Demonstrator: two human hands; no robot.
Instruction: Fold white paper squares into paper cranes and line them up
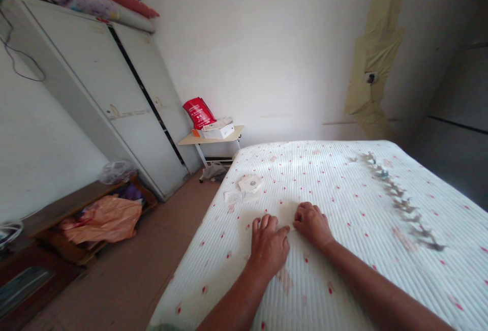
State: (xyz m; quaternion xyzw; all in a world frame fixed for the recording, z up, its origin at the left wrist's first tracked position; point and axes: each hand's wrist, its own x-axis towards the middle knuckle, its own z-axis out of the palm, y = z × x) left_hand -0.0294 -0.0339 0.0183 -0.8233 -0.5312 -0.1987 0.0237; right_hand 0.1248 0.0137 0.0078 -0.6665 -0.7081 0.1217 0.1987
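Observation:
My left hand (269, 242) rests low over the white quilted bed cover (244, 249), its fingers curled, with the forefinger and thumb close together. Just to the right, my right hand (313, 224) is closed, fingertips bent down towards the cover. A tiny pale bit (293, 228) shows in the gap between both hands; it is too small to name. Beyond my left hand lie a white printed packet (250, 183) and a folded paper slip (233, 197). A slanting row of several small grey-brown figures (400, 201), blurred in outline, stands on the cover to the right.
Behind the bed's far left corner is a small table (186, 140) bearing a red bag (199, 112) and a white box (219, 130). A grey wardrobe (95, 71) stands left. An orange plastic bag (107, 219) hangs from a low wooden cabinet (49, 209).

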